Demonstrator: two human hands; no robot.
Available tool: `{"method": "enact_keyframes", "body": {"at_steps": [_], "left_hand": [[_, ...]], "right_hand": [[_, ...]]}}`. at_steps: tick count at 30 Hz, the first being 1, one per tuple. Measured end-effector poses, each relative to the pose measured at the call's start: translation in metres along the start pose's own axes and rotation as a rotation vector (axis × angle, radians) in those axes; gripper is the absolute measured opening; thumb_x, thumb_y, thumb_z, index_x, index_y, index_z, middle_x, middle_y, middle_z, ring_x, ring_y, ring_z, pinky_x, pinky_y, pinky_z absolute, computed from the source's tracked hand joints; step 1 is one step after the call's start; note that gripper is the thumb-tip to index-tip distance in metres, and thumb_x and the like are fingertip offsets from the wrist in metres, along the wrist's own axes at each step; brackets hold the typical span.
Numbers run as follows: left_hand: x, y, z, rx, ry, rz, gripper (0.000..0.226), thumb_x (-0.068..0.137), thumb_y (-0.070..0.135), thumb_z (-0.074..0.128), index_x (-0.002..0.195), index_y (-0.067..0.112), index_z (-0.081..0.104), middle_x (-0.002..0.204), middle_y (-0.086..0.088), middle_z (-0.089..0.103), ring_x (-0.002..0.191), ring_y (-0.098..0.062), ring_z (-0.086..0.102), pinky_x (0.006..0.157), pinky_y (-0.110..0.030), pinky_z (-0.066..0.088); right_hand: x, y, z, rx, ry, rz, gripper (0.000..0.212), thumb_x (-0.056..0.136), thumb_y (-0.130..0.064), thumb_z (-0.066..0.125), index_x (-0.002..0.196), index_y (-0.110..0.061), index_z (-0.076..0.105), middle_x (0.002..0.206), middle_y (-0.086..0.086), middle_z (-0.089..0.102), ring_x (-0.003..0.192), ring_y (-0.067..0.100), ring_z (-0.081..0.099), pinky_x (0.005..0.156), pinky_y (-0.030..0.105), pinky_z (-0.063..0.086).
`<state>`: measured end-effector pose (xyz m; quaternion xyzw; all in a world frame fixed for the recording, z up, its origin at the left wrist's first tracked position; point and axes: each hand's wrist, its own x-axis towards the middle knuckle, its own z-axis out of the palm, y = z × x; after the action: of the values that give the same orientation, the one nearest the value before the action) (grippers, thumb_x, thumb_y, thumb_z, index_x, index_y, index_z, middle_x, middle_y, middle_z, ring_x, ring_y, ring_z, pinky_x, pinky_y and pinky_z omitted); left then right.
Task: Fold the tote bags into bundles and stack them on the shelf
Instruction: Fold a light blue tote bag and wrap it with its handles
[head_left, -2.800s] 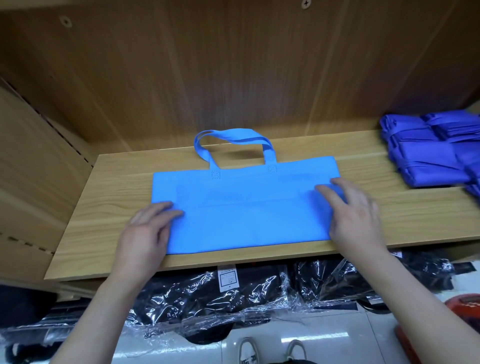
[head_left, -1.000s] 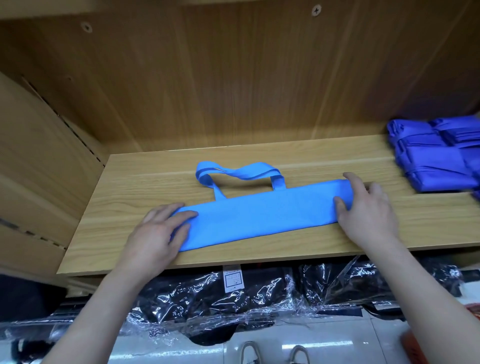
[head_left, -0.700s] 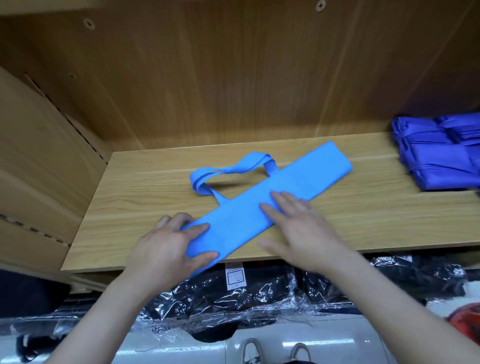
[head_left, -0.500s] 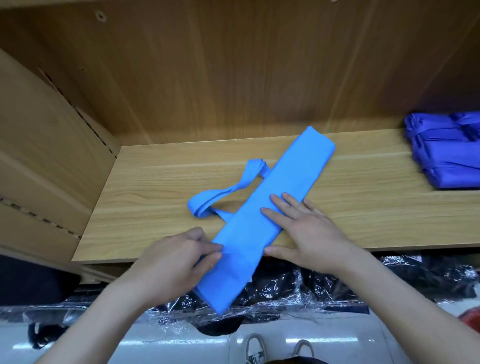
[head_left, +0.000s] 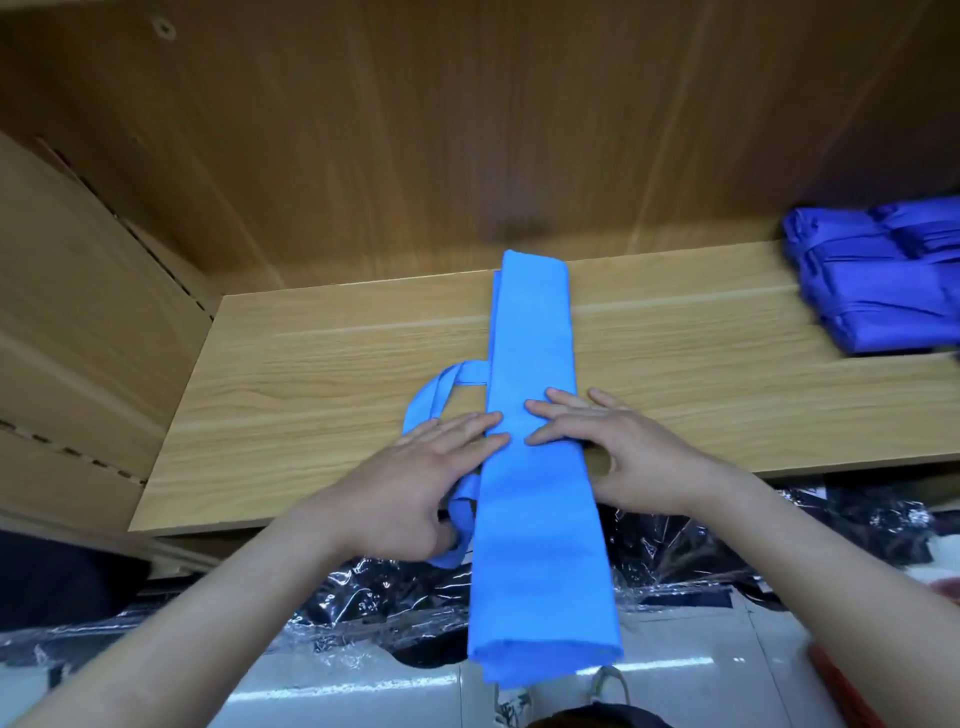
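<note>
Tote bag, folded to 1 long strip, lies near-to-far on shelf, near end overhanging. Left hand and right hand, fingers straight, grasping nothing, press its middle, likely pinning the layers for folding.

Light-blue tote bag, folded to a long strip, lies front-to-back on the wooden shelf, near end overhanging the front edge. Left hand and right hand press flat fingers on its middle; handle loops out leftward. Purple folded bundles sit at the shelf's right.
</note>
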<state>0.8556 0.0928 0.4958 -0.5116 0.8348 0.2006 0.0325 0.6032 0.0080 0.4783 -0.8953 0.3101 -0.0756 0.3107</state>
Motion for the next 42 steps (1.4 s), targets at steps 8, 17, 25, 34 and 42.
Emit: {"method": "enact_keyframes", "body": {"at_steps": [8, 17, 25, 34, 42], "left_hand": [[0.018, 0.006, -0.027, -1.014, 0.02, -0.286, 0.052, 0.068, 0.033, 0.067, 0.12, 0.037, 0.057, 0.127, 0.027, 0.056, 0.12, 0.006, 0.05, 0.091, -0.007, 0.036], [0.047, 0.035, -0.002, -0.842, 0.442, -0.535, 0.048, 0.063, 0.055, 0.065, 0.101, 0.026, 0.066, 0.084, 0.009, 0.074, 0.083, -0.014, 0.07, 0.082, -0.041, 0.054], [0.041, 0.054, 0.007, -0.413, 0.457, -0.615, 0.029, 0.084, 0.044, 0.062, 0.107, 0.027, 0.062, 0.074, 0.006, 0.063, 0.088, -0.026, 0.063, 0.07, -0.034, 0.047], [0.044, 0.06, -0.006, 0.041, 0.476, -0.615, 0.042, 0.09, 0.059, 0.048, 0.119, 0.029, 0.055, 0.109, 0.004, 0.065, 0.11, -0.023, 0.055, 0.084, -0.034, 0.038], [0.061, 0.055, -0.006, -0.232, 0.516, -0.505, 0.093, 0.09, 0.034, 0.062, 0.154, 0.026, -0.006, 0.075, 0.007, 0.048, 0.081, -0.023, 0.051, 0.065, -0.032, 0.035]], "right_hand": [[0.008, -0.01, 0.001, 0.569, 0.346, 0.35, 0.038, 0.088, -0.056, 0.052, 0.09, -0.025, 0.074, 0.094, -0.014, 0.074, 0.095, 0.007, 0.067, 0.086, 0.027, 0.049], [0.019, -0.023, 0.018, 0.672, 0.741, 0.512, 0.021, 0.087, -0.023, 0.071, 0.105, -0.025, 0.059, 0.062, -0.004, 0.07, 0.054, 0.005, 0.061, 0.056, 0.025, 0.045], [0.003, -0.031, 0.029, 0.23, 0.782, 0.46, 0.059, 0.08, -0.02, 0.072, 0.132, -0.026, 0.046, 0.09, -0.004, 0.059, 0.074, 0.016, 0.058, 0.072, 0.032, 0.045], [0.014, -0.032, 0.015, -0.024, 0.517, 0.517, 0.068, 0.09, -0.032, 0.063, 0.148, -0.016, 0.031, 0.135, 0.005, 0.054, 0.118, 0.026, 0.053, 0.086, 0.034, 0.042], [0.013, -0.025, 0.006, -0.065, 0.505, 0.527, 0.065, 0.083, -0.038, 0.069, 0.141, -0.029, 0.042, 0.124, -0.008, 0.062, 0.112, 0.023, 0.053, 0.084, 0.032, 0.045]]}}
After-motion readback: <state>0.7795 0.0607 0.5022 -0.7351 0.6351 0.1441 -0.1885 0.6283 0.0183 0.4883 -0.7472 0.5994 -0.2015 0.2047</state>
